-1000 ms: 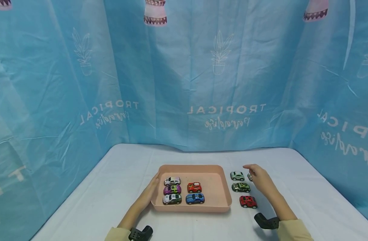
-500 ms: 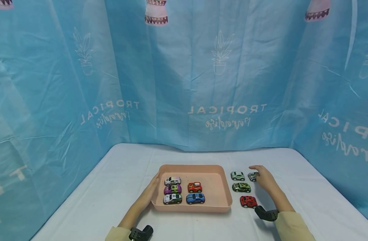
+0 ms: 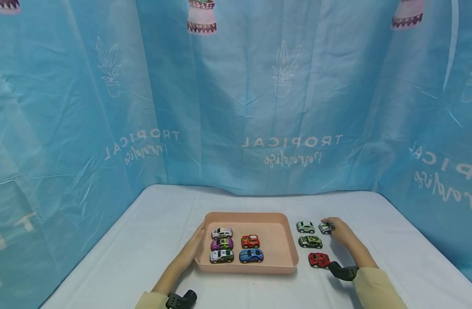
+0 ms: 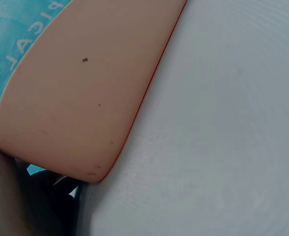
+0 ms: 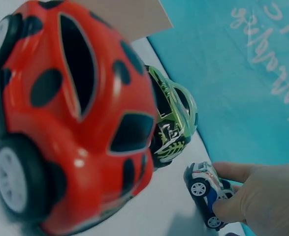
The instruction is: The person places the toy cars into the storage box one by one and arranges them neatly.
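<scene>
My right hand pinches a small white-and-green toy car at the far right of the table. In the right wrist view, thumb and index finger are on either side of that car, its wheels facing the camera. Left of it stand a pale green toy car and a green camouflage one; a red black-spotted toy car is nearer my wrist. My left hand rests along the left wall of a peach tray, its fingers extended at the rim.
Inside the tray stand toy cars: white, purple, white-and-green, red and blue. A white cloth covers the table. Blue curtains hang behind and at both sides.
My right hand has moved slightly right and lowered onto the white-and-green car, its fingers closing on it. The left hand and the tray stay in place.
</scene>
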`<move>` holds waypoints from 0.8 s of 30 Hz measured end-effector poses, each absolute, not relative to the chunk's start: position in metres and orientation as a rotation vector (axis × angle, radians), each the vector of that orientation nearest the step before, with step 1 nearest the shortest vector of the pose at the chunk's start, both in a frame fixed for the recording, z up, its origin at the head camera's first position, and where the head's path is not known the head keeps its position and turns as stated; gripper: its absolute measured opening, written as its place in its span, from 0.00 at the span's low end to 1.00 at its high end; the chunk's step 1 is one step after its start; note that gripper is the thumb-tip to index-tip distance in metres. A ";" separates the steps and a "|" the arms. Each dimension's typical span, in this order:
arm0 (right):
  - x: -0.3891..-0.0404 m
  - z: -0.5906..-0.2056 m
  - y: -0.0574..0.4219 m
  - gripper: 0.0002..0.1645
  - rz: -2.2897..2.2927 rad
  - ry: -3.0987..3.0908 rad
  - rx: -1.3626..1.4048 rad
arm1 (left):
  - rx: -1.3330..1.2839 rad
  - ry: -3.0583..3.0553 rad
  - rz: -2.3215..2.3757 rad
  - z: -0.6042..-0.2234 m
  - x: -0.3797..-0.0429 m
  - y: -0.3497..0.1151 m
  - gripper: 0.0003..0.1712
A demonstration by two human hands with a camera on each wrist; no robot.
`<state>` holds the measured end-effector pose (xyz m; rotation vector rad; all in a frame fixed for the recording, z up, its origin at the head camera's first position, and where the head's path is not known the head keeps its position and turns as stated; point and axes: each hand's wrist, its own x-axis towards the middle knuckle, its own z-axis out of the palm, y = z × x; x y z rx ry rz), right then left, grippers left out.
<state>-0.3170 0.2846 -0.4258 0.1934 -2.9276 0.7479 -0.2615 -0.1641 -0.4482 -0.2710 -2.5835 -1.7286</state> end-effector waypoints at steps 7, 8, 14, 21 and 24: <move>-0.317 -0.428 0.286 0.31 0.725 -2.919 0.213 | -0.260 -2.590 -1.725 -0.448 -0.261 -0.164 0.32; -0.316 -0.428 0.286 0.30 0.710 -2.912 0.213 | -0.257 -2.592 -1.724 -0.448 -0.261 -0.164 0.32; -0.314 -0.430 0.288 0.21 0.628 -2.872 0.206 | -0.247 -2.597 -1.733 -0.448 -0.261 -0.163 0.32; -0.311 -0.431 0.291 0.19 0.651 -2.857 0.203 | -0.251 -2.585 -1.742 -0.448 -0.262 -0.164 0.32; -0.310 -0.431 0.291 0.18 0.694 -2.857 0.191 | -0.258 -2.583 -1.747 -0.448 -0.262 -0.164 0.32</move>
